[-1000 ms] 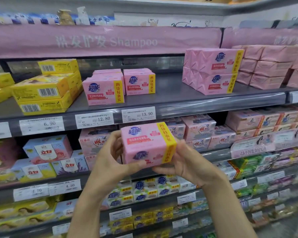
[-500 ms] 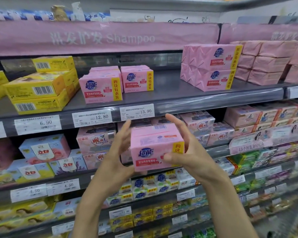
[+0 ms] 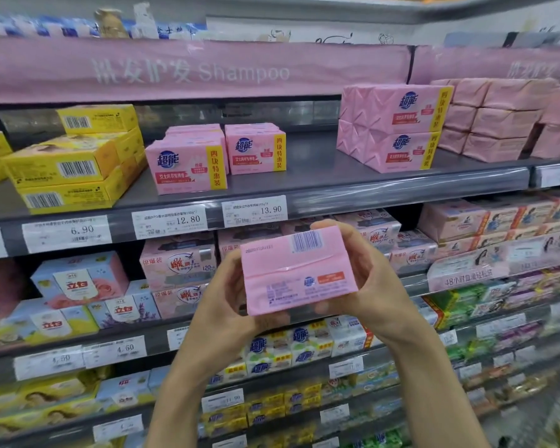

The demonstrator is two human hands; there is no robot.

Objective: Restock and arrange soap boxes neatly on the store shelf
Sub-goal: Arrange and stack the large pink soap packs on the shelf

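Note:
A pink soap pack (image 3: 296,273) is held between both hands in front of the second shelf, its barcode side and seam facing me. My left hand (image 3: 222,302) grips its left end and my right hand (image 3: 374,282) grips its right end. On the grey upper shelf (image 3: 320,189) stand two matching pink packs (image 3: 188,166) with more behind them. Further right on that shelf is a stack of two larger pink packs (image 3: 398,130).
Yellow soap boxes (image 3: 68,166) are stacked at the shelf's left. Plain pink packs (image 3: 498,124) fill its right end. Price tags (image 3: 254,210) line the shelf edge. A pink "Shampoo" banner (image 3: 191,72) hangs above. Lower shelves hold many assorted soap packs.
The pack has been turned over in my hands: its printed front faced me before, now the barcode and seam side does. Both hands closed in on its ends.

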